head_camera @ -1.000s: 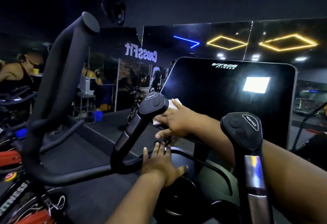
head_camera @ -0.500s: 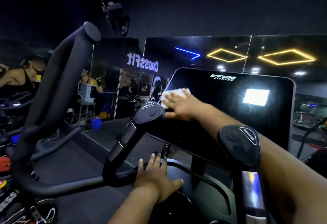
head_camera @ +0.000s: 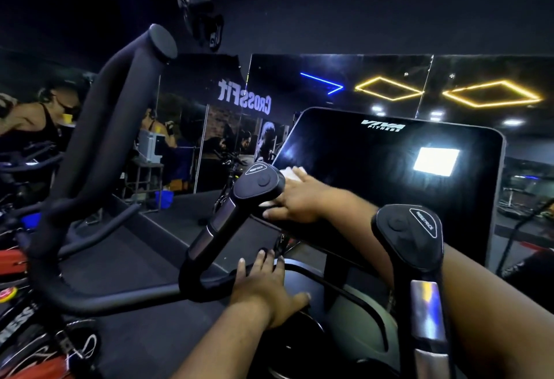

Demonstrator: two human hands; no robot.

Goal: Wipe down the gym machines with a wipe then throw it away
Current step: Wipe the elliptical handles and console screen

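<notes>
Dim gym: right hand (head_camera: 299, 198), fingers flat, presses wipe (head_camera: 289, 173) on console (head_camera: 374, 175) lower-left corner; left hand (head_camera: 266, 285) rests open on handlebar (head_camera: 207, 282).

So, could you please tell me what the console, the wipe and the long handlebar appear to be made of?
Console: glossy black glass or plastic, since it mirrors lights. Wipe: thin white paper or cloth, crumpled under the right hand. Handlebar: matte black foam or rubber, no glare.

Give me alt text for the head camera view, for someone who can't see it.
A person's right hand presses a white wipe flat against the lower left of a dark exercise-machine screen. The left hand rests open on the curved handlebar below. Mirrors behind reflect gym lights.
</notes>
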